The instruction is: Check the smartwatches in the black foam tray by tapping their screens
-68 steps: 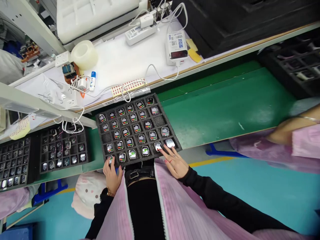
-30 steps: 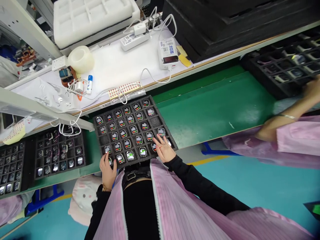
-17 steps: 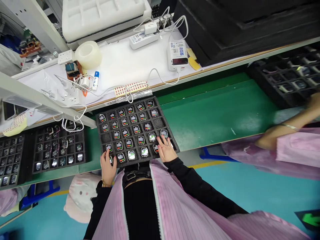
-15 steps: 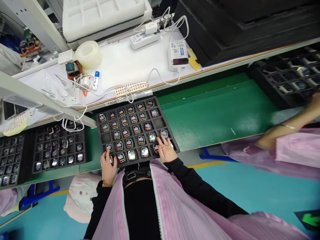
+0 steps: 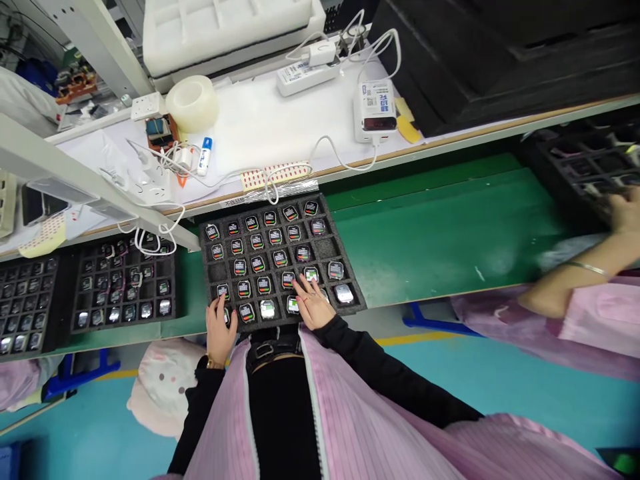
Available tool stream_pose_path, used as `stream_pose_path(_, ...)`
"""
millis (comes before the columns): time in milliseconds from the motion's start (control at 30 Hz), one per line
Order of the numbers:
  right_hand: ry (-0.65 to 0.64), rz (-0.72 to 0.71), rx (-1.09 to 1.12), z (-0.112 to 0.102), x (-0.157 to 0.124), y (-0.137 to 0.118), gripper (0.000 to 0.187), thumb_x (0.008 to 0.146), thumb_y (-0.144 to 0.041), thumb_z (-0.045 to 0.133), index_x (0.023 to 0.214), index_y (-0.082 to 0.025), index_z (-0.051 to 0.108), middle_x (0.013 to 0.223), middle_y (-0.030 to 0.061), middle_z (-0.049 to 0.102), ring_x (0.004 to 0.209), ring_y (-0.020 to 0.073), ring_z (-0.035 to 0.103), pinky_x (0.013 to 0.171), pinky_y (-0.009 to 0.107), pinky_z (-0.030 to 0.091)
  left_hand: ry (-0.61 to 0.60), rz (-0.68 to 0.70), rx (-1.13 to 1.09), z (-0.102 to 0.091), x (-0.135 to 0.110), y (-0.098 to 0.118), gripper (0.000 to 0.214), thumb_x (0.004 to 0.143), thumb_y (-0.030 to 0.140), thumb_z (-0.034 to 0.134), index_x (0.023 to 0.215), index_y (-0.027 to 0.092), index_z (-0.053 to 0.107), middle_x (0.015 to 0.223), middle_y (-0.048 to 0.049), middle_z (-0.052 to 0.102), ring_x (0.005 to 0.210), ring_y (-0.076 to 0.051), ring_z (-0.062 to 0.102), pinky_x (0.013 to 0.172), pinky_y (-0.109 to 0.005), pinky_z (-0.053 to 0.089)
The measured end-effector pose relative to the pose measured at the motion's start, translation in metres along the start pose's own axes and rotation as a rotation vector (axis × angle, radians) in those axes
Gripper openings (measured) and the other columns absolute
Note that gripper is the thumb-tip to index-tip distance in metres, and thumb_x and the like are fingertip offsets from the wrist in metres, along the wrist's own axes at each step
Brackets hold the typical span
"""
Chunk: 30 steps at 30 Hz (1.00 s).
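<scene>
A black foam tray [image 5: 327, 250] lies in front of me on the green bench, its compartments holding rows of square smartwatch heads with most screens lit. My left hand [image 5: 221, 331] rests at the near left corner, fingers stretched over the watches there and partly covering one. Toward the near right part of the tray, my right hand [image 5: 313, 305] lies flat with fingers extended, its fingertips at a smartwatch with a green and white screen [image 5: 311, 274]. Part of the front row is hidden beneath that hand. A smartwatch with a pale, shiny screen [image 5: 344, 293] sits in the near right corner.
More watch trays [image 5: 173, 277] stand at the left, and another tray [image 5: 585, 160] is at the right by a co-worker's hand [image 5: 625, 213]. On the shelf above are a power bank [image 5: 376, 110], a tape roll [image 5: 193, 103] and white cables. A shelf post [image 5: 125, 220] rises at left.
My right hand has slid left across the tray, uncovering the watches in the right column. My left hand stays at its corner. The co-worker's hand now shows at the right tray.
</scene>
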State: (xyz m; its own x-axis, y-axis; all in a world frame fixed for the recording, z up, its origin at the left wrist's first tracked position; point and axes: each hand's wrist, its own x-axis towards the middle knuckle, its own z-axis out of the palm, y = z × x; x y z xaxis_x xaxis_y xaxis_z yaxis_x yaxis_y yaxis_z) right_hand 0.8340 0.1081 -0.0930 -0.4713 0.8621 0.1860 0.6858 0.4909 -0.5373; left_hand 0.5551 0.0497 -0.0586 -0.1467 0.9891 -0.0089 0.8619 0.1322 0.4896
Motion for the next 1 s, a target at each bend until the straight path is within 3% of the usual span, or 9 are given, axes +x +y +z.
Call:
stream_pose_path(167,-0.031,-0.056,0.029,0.005,0.002,-0.004,0.049,0.098,-0.017,0.025,0.140,-0.001,0.043,0.135,0.0164,0.053,0.141,0.0295,0.025,0.113,0.061,0.027,0.007,-0.003,-0.008,0.001,-0.002,-0.001,0.054,0.094,0.033,0.042,0.146,0.023,0.028,0.132,-0.0140,0.043,0.129,-0.027,0.040,0.113,-0.056,0.028)
stream_pose_path(367,-0.099,-0.162,0.108,0.015,0.012,-0.023,0.046,0.097,-0.015,0.027,0.134,-0.004,0.052,0.127,0.0134,0.060,0.137,0.0298,0.033,0.113,0.061,0.028,0.033,0.007,-0.019,0.004,-0.005,-0.003,0.040,0.093,0.031,0.045,0.131,0.020,0.046,0.133,-0.0146,0.041,0.131,-0.028,0.038,0.114,-0.055,0.027)
stream_pose_path(600,-0.129,-0.171,0.116,0.026,0.024,-0.035,0.043,0.096,-0.015,0.032,0.127,-0.002,0.059,0.117,0.0162,0.065,0.135,0.0301,0.038,0.114,0.060,0.027,0.050,0.008,-0.025,0.005,-0.008,-0.004,0.039,0.092,0.029,0.046,0.130,0.019,0.046,0.133,-0.0146,0.042,0.131,-0.028,0.038,0.113,-0.055,0.029)
stream_pose_path(800,-0.143,-0.183,0.060,0.024,0.028,-0.039,0.047,0.097,-0.015,0.029,0.136,-0.001,0.050,0.133,0.0151,0.055,0.140,0.0307,0.026,0.114,0.061,0.025,0.049,0.017,-0.025,0.006,-0.009,-0.008,0.042,0.092,0.028,0.045,0.133,0.019,0.045,0.134,-0.0147,0.043,0.131,-0.028,0.038,0.114,-0.056,0.027)
stream_pose_path(1000,-0.174,-0.198,0.044,0.027,0.033,-0.047,0.048,0.096,-0.014,0.030,0.139,-0.001,0.045,0.131,0.0167,0.056,0.142,0.0302,0.023,0.114,0.062,0.025,0.042,0.022,-0.022,0.006,-0.009,-0.009,0.046,0.092,0.027,0.044,0.137,0.019,0.041,0.135,-0.0149,0.042,0.131,-0.029,0.038,0.113,-0.058,0.028)
